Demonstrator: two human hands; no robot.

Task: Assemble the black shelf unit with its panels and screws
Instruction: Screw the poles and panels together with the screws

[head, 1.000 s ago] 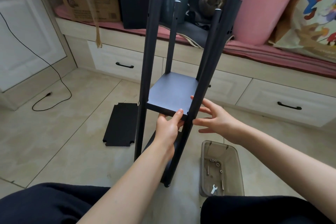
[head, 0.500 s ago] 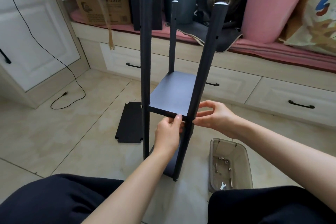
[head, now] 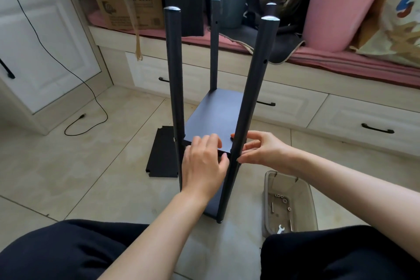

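On bare tile, left hand (head: 203, 166) grips shelf panel (head: 216, 118) edge; right hand (head: 261, 150) pinches post (head: 252, 98).

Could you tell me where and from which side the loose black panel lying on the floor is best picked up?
Probably by a long edge of the loose black panel, coming from its left side: it lies flat on the tile, that edge is bare, and the shelf's post crowds its right side.

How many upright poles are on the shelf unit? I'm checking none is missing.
4: near left pole, near right pole, far left pole, and far right pole, mostly hidden behind the near right one.
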